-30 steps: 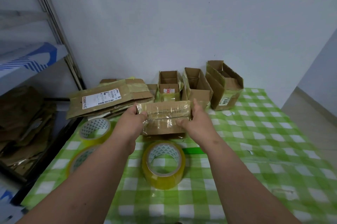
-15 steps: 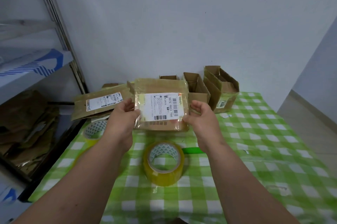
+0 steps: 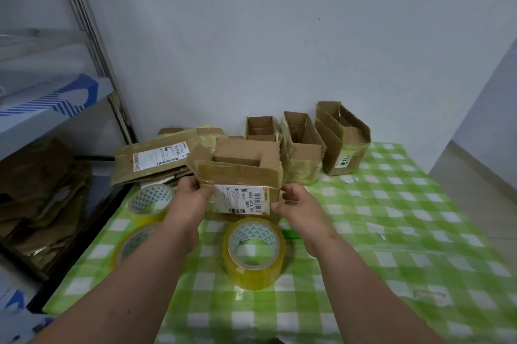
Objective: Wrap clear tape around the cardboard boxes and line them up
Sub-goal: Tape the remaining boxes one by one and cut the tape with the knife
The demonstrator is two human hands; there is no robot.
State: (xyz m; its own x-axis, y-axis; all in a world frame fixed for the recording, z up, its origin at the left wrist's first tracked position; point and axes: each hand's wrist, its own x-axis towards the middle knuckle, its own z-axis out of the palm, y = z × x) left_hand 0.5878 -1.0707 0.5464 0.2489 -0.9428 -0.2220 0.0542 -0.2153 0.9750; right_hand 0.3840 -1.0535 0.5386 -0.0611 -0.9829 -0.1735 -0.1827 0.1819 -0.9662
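- Box (image 3: 240,175) with the white shipping label, held flat-on with the label upright half a second ago, is now tipped so its open top faces up and its flaps stand loose
- Left hand (image 3: 193,198) grips the box's left edge, thumb curled over the front; right hand (image 3: 296,203) has curled fingers at the right edge, whether touching I cannot tell
- That suggests the box is being set upright for taping
- Nearest tape roll (image 3: 253,252) lies just in front of the box on the green checked tablecloth (image 3: 391,231); two more rolls (image 3: 151,201) sit to the left
- Three open boxes (image 3: 302,153) stand in a row by the far wall, nothing visible inside; flattened cardboard (image 3: 156,159) is stacked far left
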